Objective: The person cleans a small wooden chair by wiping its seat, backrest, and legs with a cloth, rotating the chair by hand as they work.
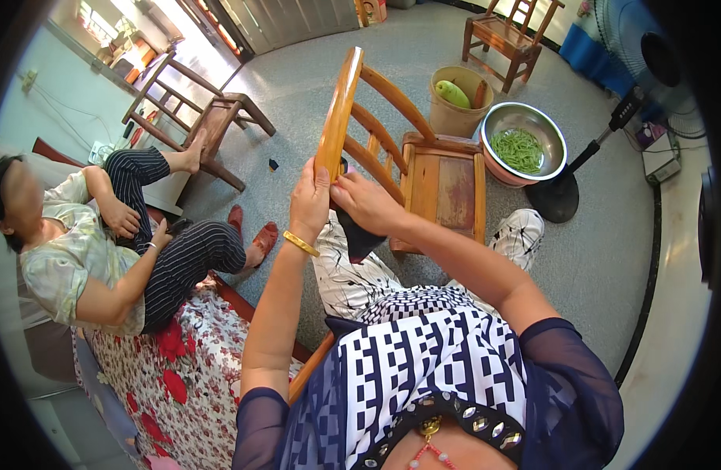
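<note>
A varnished wooden chair [448, 182] stands before me, its curved top rail [344, 100] reaching up and to the left. My left hand [311, 200], below a gold bangle [300, 243], grips the near end of that rail with the thumb on top. Close beside it, my right hand [366, 200] has its fingers bent and pinched at the rail's edge. Dark cloth [360, 236] hangs beneath my right hand, between the two wrists. What the right fingertips pinch is partly hidden, but the cloth appears to hang from them.
A person [102, 247] sits at left on a bed with a floral cover [190, 364], one foot on a brown wooden chair [219, 126]. Beyond my chair are a bucket [454, 117] with a green gourd, a steel basin [492, 141] of cut green beans and a standing fan [554, 197].
</note>
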Available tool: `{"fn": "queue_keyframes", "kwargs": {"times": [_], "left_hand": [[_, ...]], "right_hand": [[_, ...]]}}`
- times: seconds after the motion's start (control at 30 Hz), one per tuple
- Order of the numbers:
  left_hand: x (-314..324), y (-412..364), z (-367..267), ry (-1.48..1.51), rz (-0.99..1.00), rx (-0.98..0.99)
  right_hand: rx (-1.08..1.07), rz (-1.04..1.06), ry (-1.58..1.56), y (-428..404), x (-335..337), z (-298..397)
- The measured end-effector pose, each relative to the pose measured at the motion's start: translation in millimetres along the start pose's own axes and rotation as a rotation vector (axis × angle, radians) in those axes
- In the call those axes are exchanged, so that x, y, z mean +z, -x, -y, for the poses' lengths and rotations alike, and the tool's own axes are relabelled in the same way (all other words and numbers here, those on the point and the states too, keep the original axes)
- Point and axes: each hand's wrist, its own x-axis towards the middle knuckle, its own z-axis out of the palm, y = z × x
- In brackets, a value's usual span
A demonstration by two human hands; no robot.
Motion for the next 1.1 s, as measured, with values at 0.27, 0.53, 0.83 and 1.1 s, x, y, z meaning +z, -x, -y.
{"fn": "queue_keyframes", "kwargs": {"times": [0.27, 0.53, 0.83, 1.1], "left_hand": [[0.4, 5.8, -18.8, 0.025, 0.036, 0.01], [-1.1, 4.3, -20.9, 0.284, 0.133, -0.122], [6.7, 27.4, -15.5, 0.252, 0.058, -0.059], [5.2, 40.8, -28.6, 0.539, 0.055, -0.125]], "right_hand": [[-0.044, -0.467, 0.031, 48.4, 42.3, -40.1], [0.443, -0.105, 0.104, 127.3, 77.3, -146.7], [0.14, -0.396, -0.24, 75.9, -26.0, -54.2], [-0.324, -0.492, 0.053, 1.0, -25.3, 23.9]]}}
